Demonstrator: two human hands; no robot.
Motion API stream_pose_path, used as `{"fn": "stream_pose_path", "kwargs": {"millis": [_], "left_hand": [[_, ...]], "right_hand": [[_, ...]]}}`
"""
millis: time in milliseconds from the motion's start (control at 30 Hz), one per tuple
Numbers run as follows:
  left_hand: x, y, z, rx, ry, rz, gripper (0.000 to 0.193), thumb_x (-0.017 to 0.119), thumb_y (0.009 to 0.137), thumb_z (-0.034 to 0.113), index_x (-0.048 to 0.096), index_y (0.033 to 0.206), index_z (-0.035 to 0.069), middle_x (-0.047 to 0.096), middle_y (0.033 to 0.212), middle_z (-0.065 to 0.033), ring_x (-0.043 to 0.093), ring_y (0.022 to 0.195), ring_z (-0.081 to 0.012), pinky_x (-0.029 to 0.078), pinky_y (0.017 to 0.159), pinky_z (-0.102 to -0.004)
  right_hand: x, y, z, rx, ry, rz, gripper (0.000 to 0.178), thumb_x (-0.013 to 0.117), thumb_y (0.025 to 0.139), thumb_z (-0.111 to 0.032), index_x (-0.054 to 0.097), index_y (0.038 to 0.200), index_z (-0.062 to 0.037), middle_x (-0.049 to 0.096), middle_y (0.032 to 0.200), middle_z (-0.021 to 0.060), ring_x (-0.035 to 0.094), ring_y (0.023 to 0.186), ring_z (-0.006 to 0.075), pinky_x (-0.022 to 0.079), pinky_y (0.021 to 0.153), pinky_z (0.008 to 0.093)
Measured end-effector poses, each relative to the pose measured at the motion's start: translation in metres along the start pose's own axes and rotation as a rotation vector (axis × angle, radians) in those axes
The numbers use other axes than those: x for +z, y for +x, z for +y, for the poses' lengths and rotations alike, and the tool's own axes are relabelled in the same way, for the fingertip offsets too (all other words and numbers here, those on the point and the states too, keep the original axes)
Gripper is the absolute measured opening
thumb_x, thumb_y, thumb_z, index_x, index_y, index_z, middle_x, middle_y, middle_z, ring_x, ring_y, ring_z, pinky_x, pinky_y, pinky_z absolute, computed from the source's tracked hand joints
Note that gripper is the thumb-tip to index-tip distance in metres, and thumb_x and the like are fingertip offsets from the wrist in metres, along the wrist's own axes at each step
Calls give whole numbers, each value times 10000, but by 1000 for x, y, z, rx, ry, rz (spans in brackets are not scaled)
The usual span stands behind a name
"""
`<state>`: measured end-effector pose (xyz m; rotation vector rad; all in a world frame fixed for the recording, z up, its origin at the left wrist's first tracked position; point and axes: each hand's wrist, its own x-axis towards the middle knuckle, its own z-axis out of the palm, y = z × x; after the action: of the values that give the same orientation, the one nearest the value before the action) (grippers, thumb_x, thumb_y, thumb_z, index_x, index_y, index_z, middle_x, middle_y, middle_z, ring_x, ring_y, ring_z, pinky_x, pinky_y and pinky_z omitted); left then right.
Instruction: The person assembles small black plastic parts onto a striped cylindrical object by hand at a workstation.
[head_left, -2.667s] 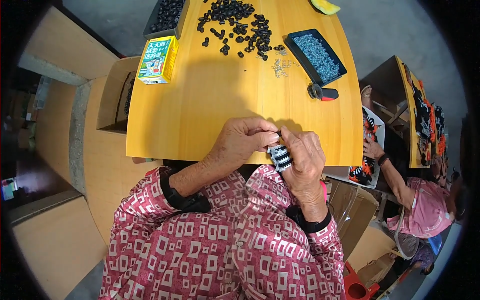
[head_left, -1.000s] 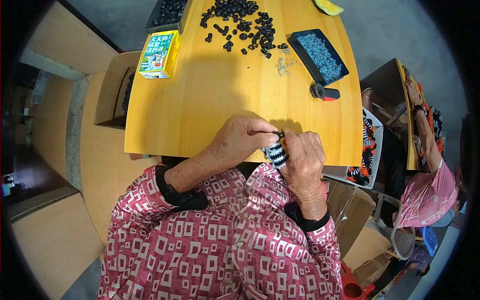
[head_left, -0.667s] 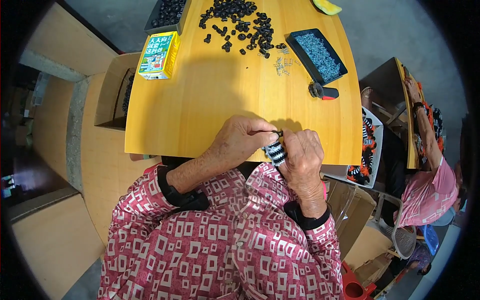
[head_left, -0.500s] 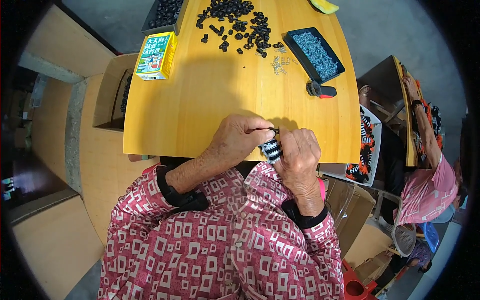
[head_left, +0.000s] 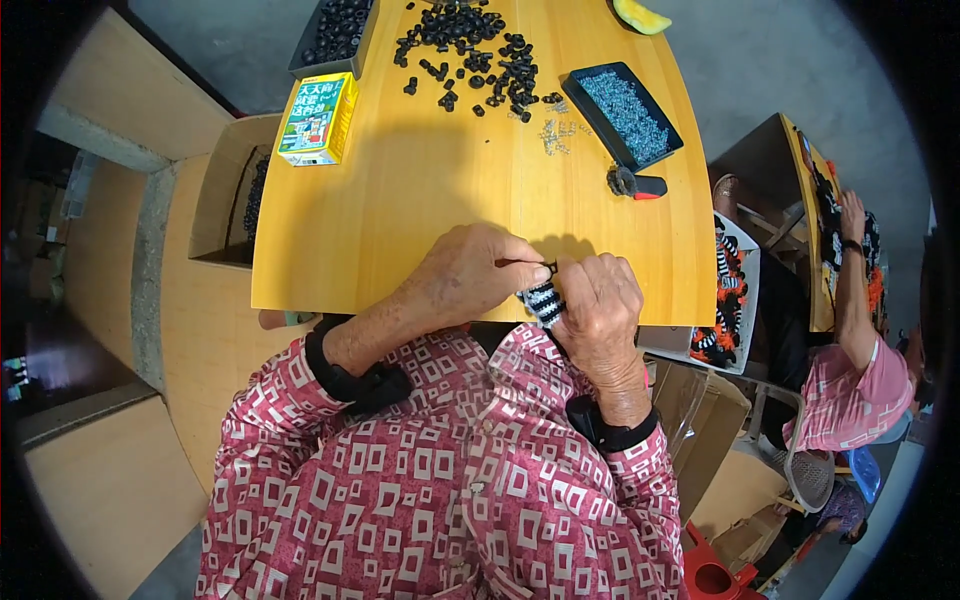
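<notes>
Two bare hands meet over the near edge of the wooden table (head_left: pixel 400 210), around a small striped knitted piece (head_left: pixel 541 303). Its long axis runs roughly away from the person: the dark tip (head_left: pixel 550 267) points toward the table, the other end down toward the shirt (head_left: pixel 440 480), and the black and white bands cross that axis. The left hand (head_left: pixel 475 268) pinches near the dark tip between thumb and forefinger. The right hand (head_left: pixel 603 305) curls with bent fingers along the piece's right side, partly covering it; its exact grip is hidden.

Well beyond the hands lie loose black parts (head_left: pixel 515 85) and a scatter of clear bits (head_left: pixel 560 135). A black and red tool (head_left: pixel 650 187) with a bristly end sits between the hands and the black tray (head_left: pixel 606 126), which is filled with small bluish clear pieces. A yellow carton (head_left: pixel 318 120) stands at the left side, near a dark bin (head_left: pixel 325 68) of round black parts. Beside the table, a cardboard box (head_left: pixel 215 190) holds dark items; at the right, a white box (head_left: pixel 752 305) holds striped and orange-black pieces.
</notes>
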<state>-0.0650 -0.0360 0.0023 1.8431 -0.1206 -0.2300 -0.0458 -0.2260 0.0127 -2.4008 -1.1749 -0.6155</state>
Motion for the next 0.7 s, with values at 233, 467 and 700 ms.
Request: {"fn": "stream_pose_path", "kwargs": {"millis": [233,467,700], "left_hand": [[0,-7,-7,14,102,-24,186,706,831,132,708,923,-29,696,839,-114,660,775,-179,508,701,-316],[8,-8,-15,5,-21,92,167,699,855,110,707,927,-41,696,841,-76,633,786,-116,502,703,-278],[9,-7,-22,19,-50,117,183,702,861,122,711,943,-41,698,841,-62,626,781,-106,500,711,-272]], "right_hand": [[6,-3,-2,-29,99,-46,193,655,615,-14,523,755,-35,447,674,107,500,627,297,415,585,401],[10,-5,-6,64,58,-11,226,673,620,7,534,795,-25,455,677,122,521,641,323,435,601,414],[12,-1,-3,3,83,28,233,658,567,2,516,746,-40,469,694,109,524,668,302,418,598,406]]}}
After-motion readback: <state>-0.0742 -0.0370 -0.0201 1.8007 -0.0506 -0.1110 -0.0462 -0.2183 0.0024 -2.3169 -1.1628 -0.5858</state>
